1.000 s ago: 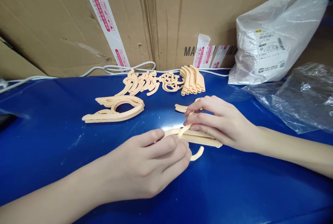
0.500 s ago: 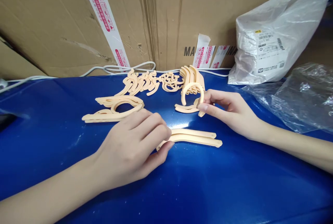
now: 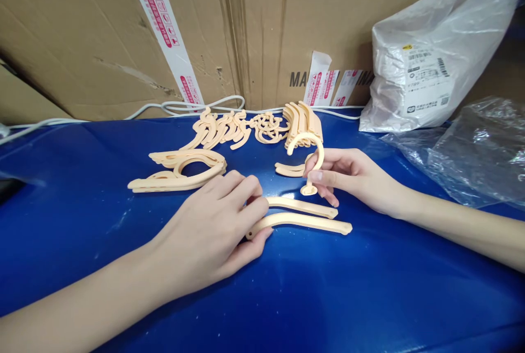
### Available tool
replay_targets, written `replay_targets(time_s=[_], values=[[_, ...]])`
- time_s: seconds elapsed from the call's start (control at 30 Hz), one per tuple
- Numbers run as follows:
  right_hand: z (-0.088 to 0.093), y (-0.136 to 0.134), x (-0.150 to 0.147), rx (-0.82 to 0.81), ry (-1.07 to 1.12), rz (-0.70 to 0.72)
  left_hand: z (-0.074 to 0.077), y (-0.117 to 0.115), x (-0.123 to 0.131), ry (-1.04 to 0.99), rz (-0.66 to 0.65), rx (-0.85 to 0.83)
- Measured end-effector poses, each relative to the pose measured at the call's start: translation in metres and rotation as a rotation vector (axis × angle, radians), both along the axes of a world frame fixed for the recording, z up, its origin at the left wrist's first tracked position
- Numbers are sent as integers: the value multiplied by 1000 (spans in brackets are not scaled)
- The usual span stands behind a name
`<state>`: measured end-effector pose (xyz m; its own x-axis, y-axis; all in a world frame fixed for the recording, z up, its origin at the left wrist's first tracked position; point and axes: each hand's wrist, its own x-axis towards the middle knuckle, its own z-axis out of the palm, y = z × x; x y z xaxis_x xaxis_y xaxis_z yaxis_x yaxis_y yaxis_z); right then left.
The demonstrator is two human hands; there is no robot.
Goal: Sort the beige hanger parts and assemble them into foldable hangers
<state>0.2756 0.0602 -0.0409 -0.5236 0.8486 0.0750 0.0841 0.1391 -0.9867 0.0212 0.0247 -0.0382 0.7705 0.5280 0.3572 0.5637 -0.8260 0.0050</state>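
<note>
Between the thumb and fingers of my right hand [image 3: 342, 175] is a cream plastic hanger hook [image 3: 319, 148], its curve upward and its small round base [image 3: 309, 190] downward. My left hand [image 3: 223, 221] is closed over the left ends of two long curved hanger arms; the near arm [image 3: 303, 220] and the far arm [image 3: 301, 206] lie side by side, a narrow gap between them. The fingers partly hide those ends. Behind the hook rest short curved pieces [image 3: 287, 170], partly covered by my right hand.
Assembled-looking cream hangers [image 3: 176, 182] lie left on the blue table [image 3: 287, 298]. Farther back are several short curved pieces [image 3: 225, 128], loose hooks [image 3: 268, 128] and stacked arms [image 3: 303, 120]. A white cable [image 3: 151, 106], cardboard box [image 3: 262, 30] and plastic bag [image 3: 426, 63] stand behind.
My right hand has turned the hook so its round base shows below, slightly left of before. The two arms under my left hand have spread apart a little.
</note>
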Motion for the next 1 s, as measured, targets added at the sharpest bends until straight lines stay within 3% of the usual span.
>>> replay_targets(time_s=[0.13,0.33,0.47,0.6,0.83,1.0], values=[[-1,1,0,-36,8,12,2,3,-3,-215,62,-84],[-5,3,4,-63,4,48,12,12,-12,-644,267,-458],[-6,3,5,-84,-6,59,14,16,-16,-914,290,-663],[-6,3,5,-90,-23,55,17,15,-15,-737,307,-587],[-2,2,2,-71,-62,78,9,6,-10,-156,245,-138],[-1,1,1,-73,-82,79,0,6,-7,16,237,38]])
